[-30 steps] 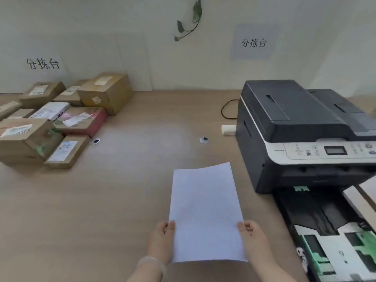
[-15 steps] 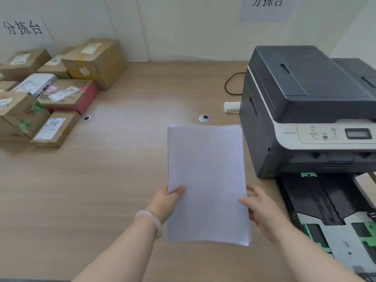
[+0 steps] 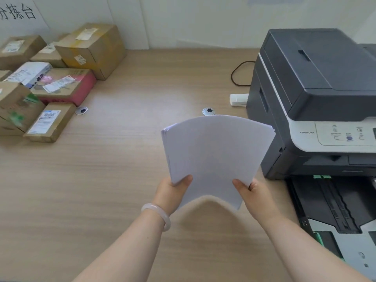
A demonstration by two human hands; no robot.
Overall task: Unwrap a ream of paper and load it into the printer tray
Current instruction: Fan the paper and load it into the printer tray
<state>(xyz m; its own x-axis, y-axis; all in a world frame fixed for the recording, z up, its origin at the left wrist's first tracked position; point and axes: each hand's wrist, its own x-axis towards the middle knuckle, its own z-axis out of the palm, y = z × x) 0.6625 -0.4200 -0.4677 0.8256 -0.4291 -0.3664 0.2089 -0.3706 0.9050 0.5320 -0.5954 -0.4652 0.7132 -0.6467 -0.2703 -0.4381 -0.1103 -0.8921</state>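
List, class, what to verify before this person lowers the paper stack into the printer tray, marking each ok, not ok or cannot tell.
1. Both hands grip the stack: left hand and right hand hold the paper stack: ok.
2. Wrapper removed: ok.
3. Sheets squared: far edges fanned: not ok.
4. Stack flat: bowed upward: not ok.
5. Printer tray pulled out: ok.
6. Tray guides set to paper size: cannot tell.
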